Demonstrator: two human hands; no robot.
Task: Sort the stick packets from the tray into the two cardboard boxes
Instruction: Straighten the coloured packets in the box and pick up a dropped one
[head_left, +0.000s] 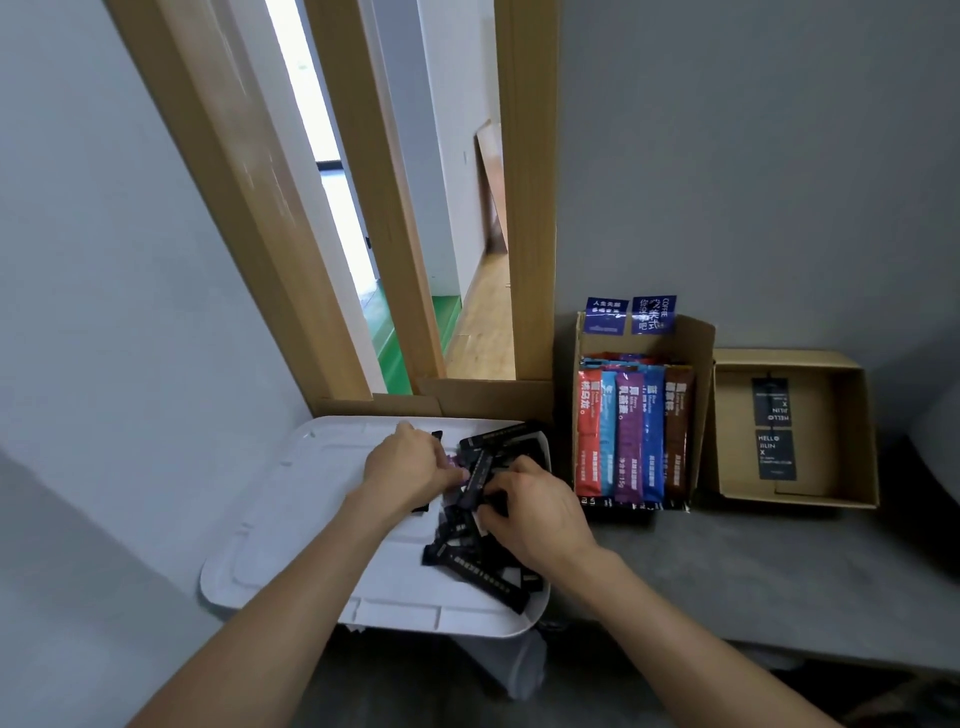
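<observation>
**A:** What are the fingers doing?

**B:** The left hand's (410, 467) fingers (451, 470) are closing on a dark stick packet (477, 478) with a purple end and pinching it. It is probably being singled out so its colour can be read.

**A:** And the right hand (535, 512)?

**B:** Its fingers (501, 486) are curling down into the pile of black stick packets (483, 571). The tips are hidden, so I cannot tell whether they are gripping anything. I judge they are steadying the heap.

**A:** Where is everything sitting?

**B:** The pile is lying at the right end of the white tray (291, 519). Just right of it, the tall cardboard box (701, 364) is holding coloured stick packets (631, 441) in a row. Further right, the shallow cardboard box (852, 431) is holding 2 black packets (774, 426). So coloured ones are seemingly going to 1 box and black ones to the other.
</observation>
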